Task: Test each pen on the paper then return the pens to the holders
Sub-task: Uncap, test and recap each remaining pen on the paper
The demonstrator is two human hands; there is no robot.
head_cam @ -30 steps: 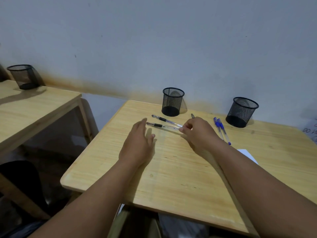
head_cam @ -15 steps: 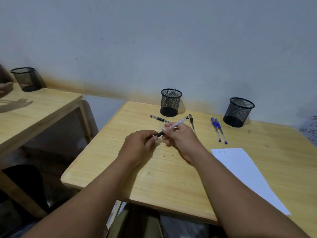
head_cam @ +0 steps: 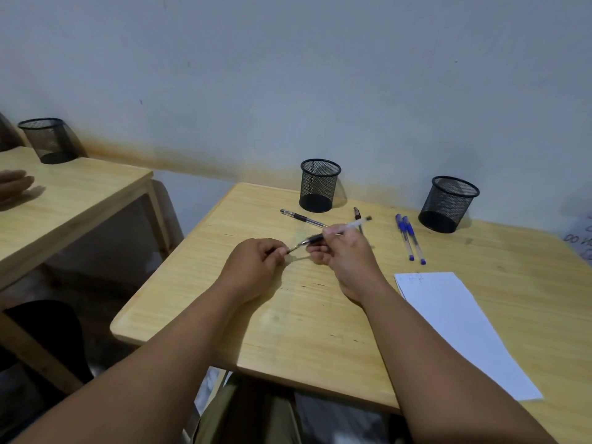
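1. Right hand point(head_cam: 347, 257) fingers grip clear black-grip pen point(head_cam: 333, 233) mid-barrel; axis runs near-left to far-right.
2. Left hand point(head_cam: 256, 267) fingers pinch its tip end, probably cap.
3. White paper sheet point(head_cam: 461, 328) lies right, nearer right hand.

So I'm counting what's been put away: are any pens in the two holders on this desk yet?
No. Both mesh holders look empty, and the pens lie on the desk or in hand.
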